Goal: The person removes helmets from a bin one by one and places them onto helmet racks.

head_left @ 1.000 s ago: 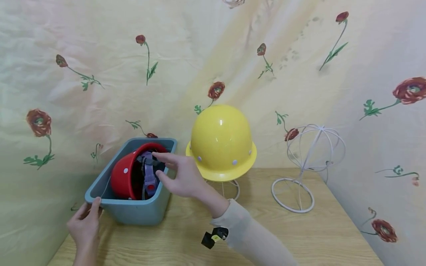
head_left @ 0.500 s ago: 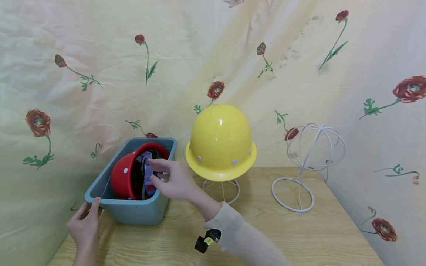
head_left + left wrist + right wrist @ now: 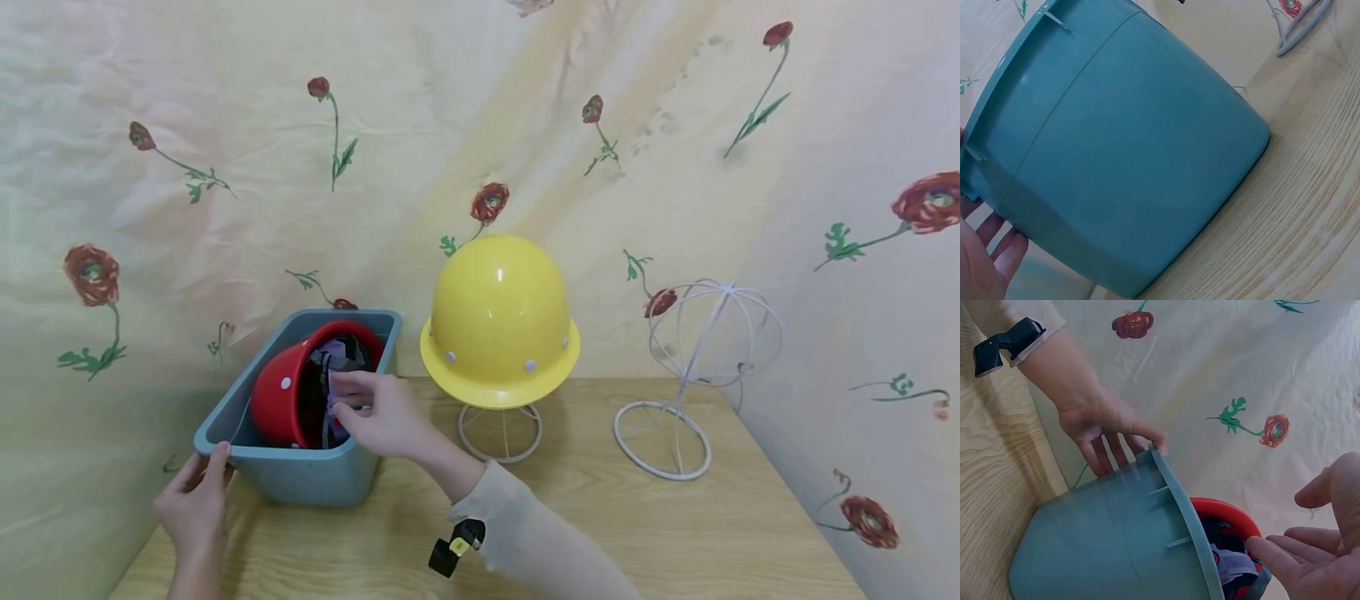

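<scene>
A red hard hat (image 3: pixel 273 404) lies on its side in a blue-grey plastic bin (image 3: pixel 307 485), its hollow facing right. Inside show purple and black straps (image 3: pixel 1235 564). My left hand (image 3: pixel 193 504) grips the bin's near left corner, thumb over the rim and fingers against the outer wall, as the right wrist view shows. My right hand (image 3: pixel 386 417) reaches over the bin's right side to the hat's opening. Its thumb and fingers stand apart, fingertips overlapping the purple straps in the head view. The right wrist view has those fingers extended close by the red brim.
A yellow hard hat (image 3: pixel 498 325) sits on a wire stand (image 3: pixel 501 454) right of the bin. Farther right stands a bare white wire stand (image 3: pixel 697 367). Flowered cloth (image 3: pixel 420 100) hangs behind and beside the wooden table (image 3: pixel 600 508).
My right hand has moved left and slightly down, deeper into the hard hat's opening over the purple straps. My left hand keeps its grip on the bin's corner.
</scene>
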Available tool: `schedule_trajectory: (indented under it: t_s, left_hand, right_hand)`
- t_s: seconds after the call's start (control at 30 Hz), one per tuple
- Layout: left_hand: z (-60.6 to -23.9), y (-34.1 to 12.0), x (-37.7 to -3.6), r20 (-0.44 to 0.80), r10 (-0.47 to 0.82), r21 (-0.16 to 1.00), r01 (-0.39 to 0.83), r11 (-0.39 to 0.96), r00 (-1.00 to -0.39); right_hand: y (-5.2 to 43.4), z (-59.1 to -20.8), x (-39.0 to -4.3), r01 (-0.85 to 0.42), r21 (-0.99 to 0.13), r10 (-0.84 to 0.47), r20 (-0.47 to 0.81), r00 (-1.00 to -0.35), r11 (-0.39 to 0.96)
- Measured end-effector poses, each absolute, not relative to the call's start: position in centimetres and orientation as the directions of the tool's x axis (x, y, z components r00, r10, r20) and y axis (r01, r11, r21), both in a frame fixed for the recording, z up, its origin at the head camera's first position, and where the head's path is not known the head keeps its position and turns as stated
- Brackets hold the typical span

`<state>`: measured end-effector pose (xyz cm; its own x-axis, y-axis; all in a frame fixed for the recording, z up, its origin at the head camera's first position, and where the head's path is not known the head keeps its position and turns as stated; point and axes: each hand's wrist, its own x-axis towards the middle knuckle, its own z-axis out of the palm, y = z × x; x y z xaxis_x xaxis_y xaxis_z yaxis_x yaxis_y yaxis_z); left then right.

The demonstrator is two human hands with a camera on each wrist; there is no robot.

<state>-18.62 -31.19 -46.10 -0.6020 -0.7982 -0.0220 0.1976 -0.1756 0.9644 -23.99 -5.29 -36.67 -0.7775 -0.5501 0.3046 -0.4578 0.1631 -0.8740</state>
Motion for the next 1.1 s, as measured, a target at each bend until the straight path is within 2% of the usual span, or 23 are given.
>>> schedule_trajectory:
  t_s: [0.2, 0.47, 0.63, 0.83, 1.1]
  left_hand:
    - [-46.2, -31.2, -18.7, -0.027, -0.79, 0.957, 0.213, -0.198, -0.612]
    - [-46.3, -31.3, -18.8, -0.039, -0.779, 0.964, 0.181, -0.194, -0.625]
    - [-46.4, -31.4, -18.9, -0.039, -0.787, 0.966, 0.177, -0.186, -0.616]
    - [-46.3, -31.5, -18.9, -0.02, -0.793, 0.969, 0.184, -0.166, -0.609]
    - [-46.3, -31.4, -18.8, -0.006, -0.799, 0.968, 0.197, -0.155, -0.601]
  right_hand:
    - [-6.0, -37.4, -24.1, -0.428, -0.88, -0.553, 0.257, -0.792, 0.204]
    - [-6.7, -38.2, -24.0, -0.424, -0.882, -0.579, 0.239, -0.779, 0.206]
    - [-7.6, -38.3, -24.1, -0.468, -0.859, -0.588, 0.272, -0.762, 0.209]
    - [-9.1, -38.3, -24.1, -0.489, -0.842, -0.562, 0.297, -0.772, 0.227]
    - [-11.1, -38.1, -23.9, -0.575, -0.719, -0.563, 0.306, -0.767, 0.391]
